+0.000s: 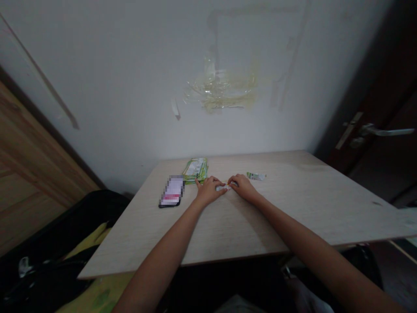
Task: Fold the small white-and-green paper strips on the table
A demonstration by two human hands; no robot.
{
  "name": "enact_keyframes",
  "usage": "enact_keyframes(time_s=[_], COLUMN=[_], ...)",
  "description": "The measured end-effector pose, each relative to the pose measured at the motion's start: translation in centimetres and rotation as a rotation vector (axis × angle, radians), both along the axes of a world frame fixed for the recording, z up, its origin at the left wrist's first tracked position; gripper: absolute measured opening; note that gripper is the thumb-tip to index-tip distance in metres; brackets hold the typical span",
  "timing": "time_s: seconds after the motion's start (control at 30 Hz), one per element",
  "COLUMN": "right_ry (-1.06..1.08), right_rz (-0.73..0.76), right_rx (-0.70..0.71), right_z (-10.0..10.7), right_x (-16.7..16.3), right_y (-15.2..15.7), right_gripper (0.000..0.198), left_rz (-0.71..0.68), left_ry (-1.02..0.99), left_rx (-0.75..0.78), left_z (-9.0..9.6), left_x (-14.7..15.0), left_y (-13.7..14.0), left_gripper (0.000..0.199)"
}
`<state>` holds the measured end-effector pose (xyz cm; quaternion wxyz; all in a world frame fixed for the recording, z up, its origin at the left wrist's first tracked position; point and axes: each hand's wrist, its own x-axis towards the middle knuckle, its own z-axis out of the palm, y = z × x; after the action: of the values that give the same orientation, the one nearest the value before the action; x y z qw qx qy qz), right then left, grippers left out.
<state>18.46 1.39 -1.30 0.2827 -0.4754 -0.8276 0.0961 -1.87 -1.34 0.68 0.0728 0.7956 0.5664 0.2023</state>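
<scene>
Low over the table, my left hand [209, 189] and my right hand [241, 185] face each other with a small whitish packet [223, 187] between them. Its left part is pinched by my left thumb and fingers, while my right fingertips press on the right end. My hands cover much of the packet, so its full shape is hidden. Just beyond my left hand lies a stack of green and white packets [195, 168]. A narrow green and white folded packet [256, 176] rests past my right hand, apart from it.
A phone [172, 191] with a blurred screen lies left of my left hand. The pale wooden table [228, 234] meets a wall [137, 87] with tape remnants. At right is a dark door with a metal handle [384, 130]. Dark and yellow fabric lies below the table's left edge.
</scene>
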Motion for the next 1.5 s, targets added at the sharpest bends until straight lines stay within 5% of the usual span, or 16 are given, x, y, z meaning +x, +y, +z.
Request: enact_keyframes(time_s=[1.5], right_ry=[-0.037], right_rz=[-0.236], right_rx=[-0.071], right_z=[0.3], right_x=[-1.1], right_y=[-0.7], right_gripper=[0.02], left_rz=[0.035], left_ry=[-0.045], left_rx=[-0.004], left_z=[-0.7], left_x=[0.3], left_y=[0.4], left_gripper=[0.031])
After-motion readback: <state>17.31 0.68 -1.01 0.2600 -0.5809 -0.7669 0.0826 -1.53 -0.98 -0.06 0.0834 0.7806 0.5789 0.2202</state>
